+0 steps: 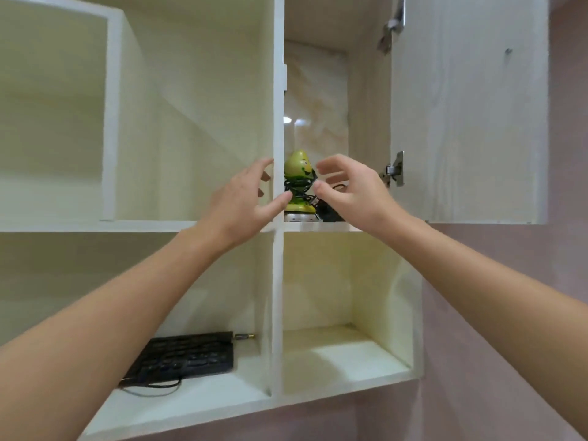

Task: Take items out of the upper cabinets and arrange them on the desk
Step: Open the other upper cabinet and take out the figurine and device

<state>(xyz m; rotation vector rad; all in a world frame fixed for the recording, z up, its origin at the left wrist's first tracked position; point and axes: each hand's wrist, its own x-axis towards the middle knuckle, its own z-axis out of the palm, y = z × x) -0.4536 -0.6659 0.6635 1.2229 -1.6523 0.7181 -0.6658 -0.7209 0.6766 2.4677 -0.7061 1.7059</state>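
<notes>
A green pear-shaped figurine [298, 163] with a smiling face stands in the upper right cabinet compartment, a black cable [300, 186] wound around its middle. It rests on a small silver base [299, 217]. My left hand [245, 198] is raised just left of it, fingers spread, thumb near the cable. To the right of the figurine, my right hand [350, 189] is held up with fingers apart and the thumb tip close to the cable. Neither hand holds anything. A black keyboard [187, 358] with a cable lies in the lower left compartment.
The cabinet door [471, 109] hangs open to the right on two metal hinges [395, 168]. A white vertical divider [278, 122] separates the compartments. A dark object [331, 213] lies behind the figurine. The lower right shelf [343, 361] shows bare board.
</notes>
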